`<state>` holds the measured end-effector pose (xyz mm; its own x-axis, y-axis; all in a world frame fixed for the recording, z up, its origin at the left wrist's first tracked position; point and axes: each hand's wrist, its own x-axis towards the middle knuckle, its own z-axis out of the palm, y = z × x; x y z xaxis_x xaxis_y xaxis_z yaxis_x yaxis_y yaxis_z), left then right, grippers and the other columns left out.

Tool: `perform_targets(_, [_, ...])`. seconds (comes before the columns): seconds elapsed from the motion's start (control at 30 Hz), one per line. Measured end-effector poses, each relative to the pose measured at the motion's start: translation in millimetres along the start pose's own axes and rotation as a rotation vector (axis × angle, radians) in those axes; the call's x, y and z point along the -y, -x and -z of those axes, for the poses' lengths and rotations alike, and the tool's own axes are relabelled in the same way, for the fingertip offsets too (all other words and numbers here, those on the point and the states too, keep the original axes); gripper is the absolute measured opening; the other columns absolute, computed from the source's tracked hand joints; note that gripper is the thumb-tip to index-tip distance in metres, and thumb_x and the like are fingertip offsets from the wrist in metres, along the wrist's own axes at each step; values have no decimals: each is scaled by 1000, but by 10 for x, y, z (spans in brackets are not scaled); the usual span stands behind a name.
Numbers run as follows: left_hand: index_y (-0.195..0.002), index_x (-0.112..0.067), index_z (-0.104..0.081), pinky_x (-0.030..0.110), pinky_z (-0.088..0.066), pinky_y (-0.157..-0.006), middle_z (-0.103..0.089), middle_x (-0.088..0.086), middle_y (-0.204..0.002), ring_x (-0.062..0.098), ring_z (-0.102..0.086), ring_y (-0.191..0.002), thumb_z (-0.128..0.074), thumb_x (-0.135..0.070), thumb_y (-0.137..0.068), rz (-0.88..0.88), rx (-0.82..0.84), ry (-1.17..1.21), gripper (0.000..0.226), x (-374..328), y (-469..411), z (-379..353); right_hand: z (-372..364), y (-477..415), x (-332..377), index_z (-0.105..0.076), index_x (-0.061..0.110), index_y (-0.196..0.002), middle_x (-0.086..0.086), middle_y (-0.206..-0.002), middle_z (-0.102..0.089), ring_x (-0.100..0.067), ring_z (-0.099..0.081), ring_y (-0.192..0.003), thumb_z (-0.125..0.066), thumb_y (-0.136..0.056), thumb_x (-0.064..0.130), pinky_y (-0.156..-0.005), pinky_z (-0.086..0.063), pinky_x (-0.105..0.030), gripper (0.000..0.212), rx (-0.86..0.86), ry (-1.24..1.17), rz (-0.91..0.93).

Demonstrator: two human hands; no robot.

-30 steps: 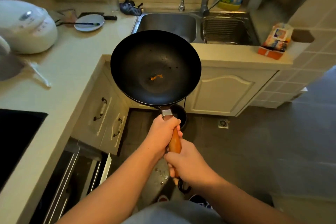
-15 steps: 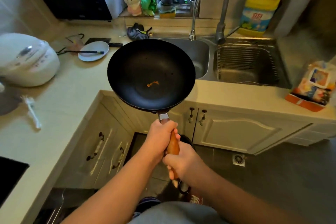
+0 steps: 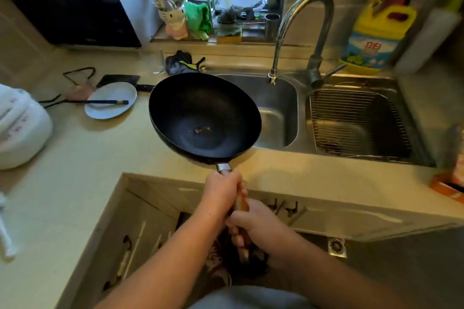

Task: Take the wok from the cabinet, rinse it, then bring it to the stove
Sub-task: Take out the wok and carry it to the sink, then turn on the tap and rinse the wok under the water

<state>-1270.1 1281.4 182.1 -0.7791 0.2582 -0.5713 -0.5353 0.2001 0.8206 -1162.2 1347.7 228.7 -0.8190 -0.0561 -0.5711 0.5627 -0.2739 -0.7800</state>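
Both the left hand [image 3: 222, 189] and right hand [image 3: 258, 227] are clamped on the handle of the wok [image 3: 204, 116], held over the counter [image 3: 82, 158] edge. Best carry it level toward 1 o'clock, under the faucet [image 3: 303, 30]. Against half a second ago, it sits nearer the sink [image 3: 275, 108]

We have one view only, a wide-angle camera worn on the head, looking forward and down over the person's forearms. It faces the counter [image 3: 82, 158] corner and the sink [image 3: 276, 113] beneath the window (edges bend with the lens). The hands sit close below; the window ledge lies farthest.
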Motion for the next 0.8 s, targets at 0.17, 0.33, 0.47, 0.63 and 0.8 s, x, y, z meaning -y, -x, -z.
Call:
perform_targets(0.17, [-51, -14, -61, 39, -52, -63, -61, 2, -45, 24, -60, -54, -56, -9, -74, -3, 70, -145, 24, -313, -606, 96, -90, -518, 372, -50, 12, -74, 2, -48, -50, -9, -44, -33, -52, -87, 4, -31, -33, -17, 15, -62, -182, -85])
perform_targets(0.33, [-43, -13, -58, 23, -45, -46, -60, 2, -41, 20, -57, -42, -54, -7, -72, 67, 146, -223, 30, -560, -1094, 83, -127, -950, 596, -54, 12, -73, 1, -50, -51, -11, -44, -37, -54, -85, 7, -33, -33, -21, 13, -190, -268, -119])
perform_targets(0.47, [-39, -15, -56, 26, -43, -50, -57, 4, -41, 24, -54, -50, -56, -5, -71, 164, 224, -181, 33, -626, -1339, -9, -60, -1197, 721, -54, 11, -77, 0, -52, -50, -8, -47, -39, -52, -86, 1, -33, -34, -20, 13, -281, -426, -127])
perform_targets(0.63, [-52, -8, -54, 26, -43, -49, -53, 4, -43, 18, -50, -44, -56, -4, -85, 301, 319, -106, 33, -684, -1611, -217, 171, -1465, 843, -52, 9, -75, -2, -51, -47, -9, -47, -37, -50, -86, -2, -33, -33, -17, 15, -375, -482, -200])
perform_targets(0.8, [-61, -6, -54, 18, -45, -39, -53, 6, -52, 12, -53, -35, -55, -5, -89, 388, 296, -79, 28, -699, -1769, -483, 537, -1597, 889, -49, 9, -76, -3, -57, -47, -8, -48, -35, -49, -86, -2, -33, -34, -16, 15, -391, -520, -264])
